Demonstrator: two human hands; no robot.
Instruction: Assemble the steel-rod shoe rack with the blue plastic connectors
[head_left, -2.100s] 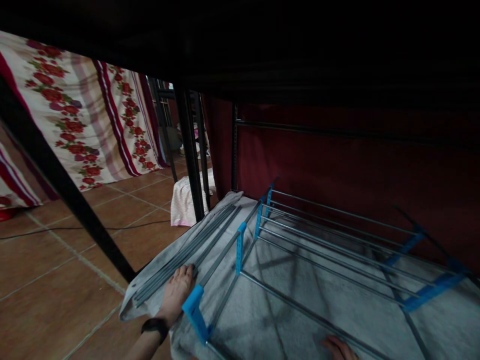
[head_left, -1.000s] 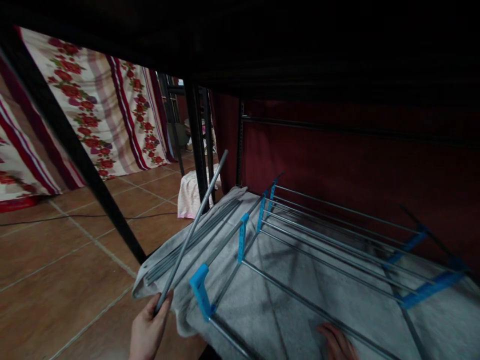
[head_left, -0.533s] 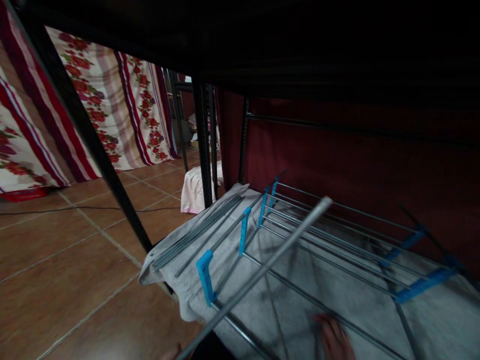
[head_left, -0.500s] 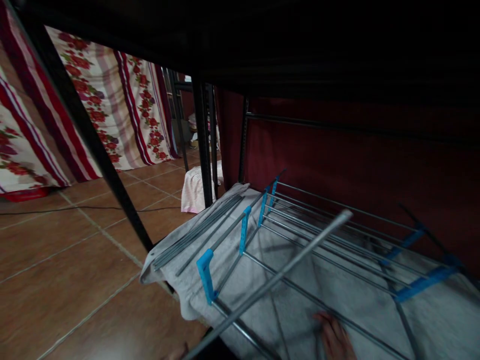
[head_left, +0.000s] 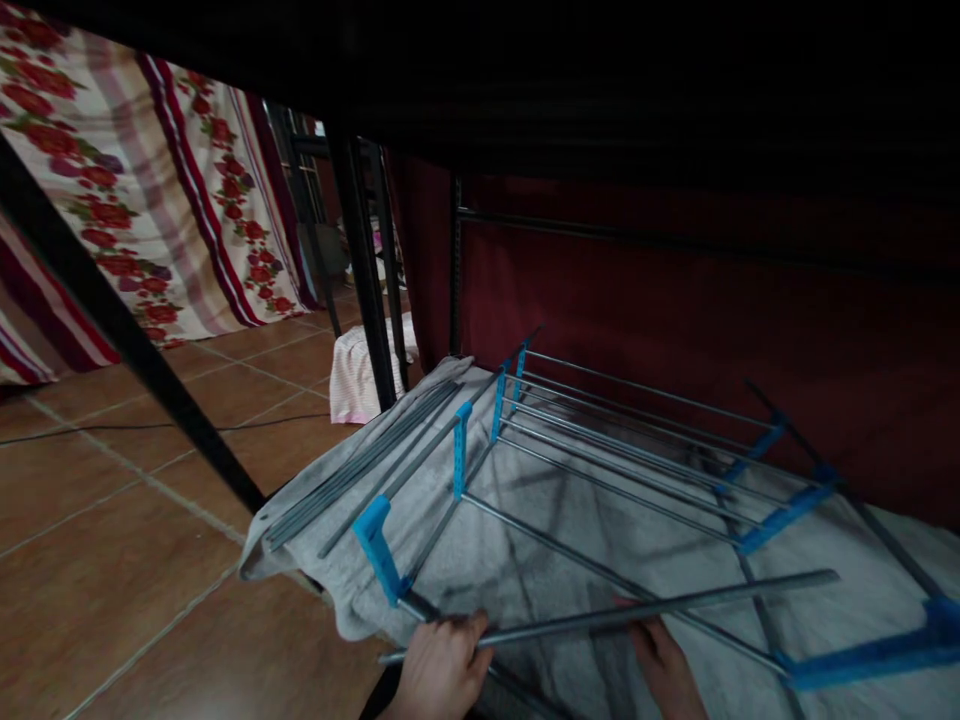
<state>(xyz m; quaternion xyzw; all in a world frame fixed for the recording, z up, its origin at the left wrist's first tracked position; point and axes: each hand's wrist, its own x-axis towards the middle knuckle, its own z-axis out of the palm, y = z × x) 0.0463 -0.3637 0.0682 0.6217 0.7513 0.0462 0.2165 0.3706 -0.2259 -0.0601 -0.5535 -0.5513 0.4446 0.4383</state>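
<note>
My left hand [head_left: 439, 668] grips a long grey metal rod [head_left: 697, 598] near its left end. The rod lies almost level across the front of a metal rack [head_left: 600, 455] with blue plastic connectors [head_left: 375, 548]. My right hand [head_left: 664, 668] sits under the rod's middle with its fingers at the rod; whether it grips I cannot tell. The rack rests on a grey cloth [head_left: 525, 560] spread over the floor. A bundle of spare rods [head_left: 360, 465] lies on the cloth's left edge.
Black frame posts [head_left: 364, 270] and a slanted black bar [head_left: 112, 330] stand to the left. A dark red curtain [head_left: 675, 330] hangs behind the rack. The floor is brown tile [head_left: 112, 560], with a flowered sheet [head_left: 112, 200] and a small pink cloth [head_left: 352, 375] beyond.
My left hand lifted one rod from the bundle, swung it right across the rack and lowered it to near level. My right hand came up to it.
</note>
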